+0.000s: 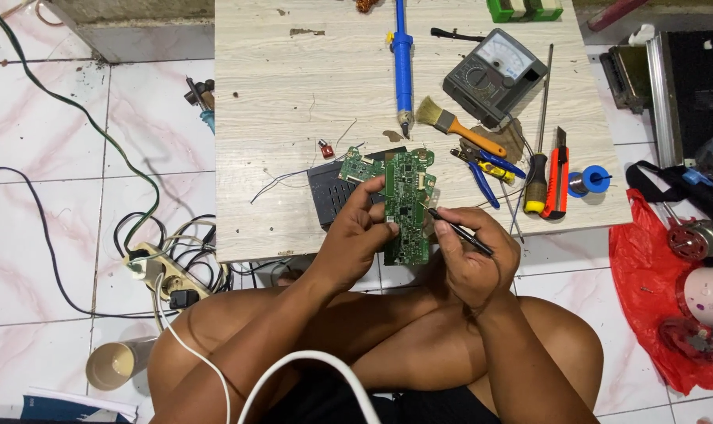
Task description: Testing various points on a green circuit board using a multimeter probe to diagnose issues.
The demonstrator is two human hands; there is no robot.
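Observation:
My left hand [358,234] grips a green circuit board [408,204] by its left edge and holds it upright over the near edge of the low wooden table [293,94]. My right hand [472,255] pinches a thin black tool [460,232], probably tweezers; its tip touches the board's right edge. A second, smaller green board [361,167] lies on a black plastic casing [331,192] just behind the held board.
On the table lie a blue soldering iron [403,63], a multimeter [494,74], a brush [457,126], blue pliers [482,169], a screwdriver [538,169], an orange knife [557,174] and a solder spool [589,180]. A power strip [164,271] and cables sit on the floor at left, a red bag [647,267] at right.

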